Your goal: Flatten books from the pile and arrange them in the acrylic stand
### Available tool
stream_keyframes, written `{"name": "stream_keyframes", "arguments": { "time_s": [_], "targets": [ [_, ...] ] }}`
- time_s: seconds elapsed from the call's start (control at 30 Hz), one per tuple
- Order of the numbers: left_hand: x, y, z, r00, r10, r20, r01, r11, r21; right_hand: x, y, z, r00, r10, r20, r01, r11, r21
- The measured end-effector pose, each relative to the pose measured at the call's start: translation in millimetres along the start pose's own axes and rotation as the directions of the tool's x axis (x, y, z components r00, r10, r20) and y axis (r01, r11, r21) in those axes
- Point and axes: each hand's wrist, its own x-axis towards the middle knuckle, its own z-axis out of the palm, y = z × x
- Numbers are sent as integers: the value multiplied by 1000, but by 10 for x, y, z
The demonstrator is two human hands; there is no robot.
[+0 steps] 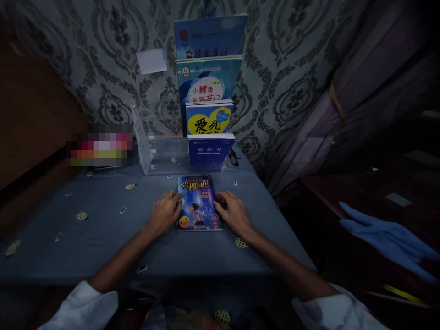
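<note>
A blue-purple paperback book [197,201] with a running cartoon figure on its cover lies flat on the cloth-covered table. My left hand [166,210] grips its left edge with bent fingers, and my right hand [234,211] holds the right edge the same way. The fingertips under the book are partly hidden. Just behind it stands a clear acrylic book stand [168,153]. Its right side carries a dark blue book [210,158], a blue-and-yellow book [195,112], a teal book [206,72] and a tall blue book [213,30], stepped upward toward the back.
A patterned wall [113,68] rises behind the grey-blue tablecloth [106,238]. Dark-framed glasses [233,157] lie right of the stand. A blurred-out colourful item [103,146] is at the back left. A blue glove [381,236] rests on a dark surface at right, near a tied curtain [312,123].
</note>
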Motion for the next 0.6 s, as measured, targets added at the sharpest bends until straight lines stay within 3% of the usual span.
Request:
{"name": "stream_keyframes", "arguments": {
  "time_s": [0.1, 0.3, 0.6],
  "targets": [
    [164, -144, 82, 998, 52, -43, -52, 999, -16, 94, 77, 66, 994, -98, 43, 100, 994, -52],
    [442, -352, 259, 998, 59, 2, -59, 996, -63, 357, 213, 273, 995, -60, 76, 63, 997, -40],
    [553, -347, 298, 994, 104, -25, -105, 994, -43, 428, 290, 349, 995, -92, 30, 92, 996, 4]
  ]
}}
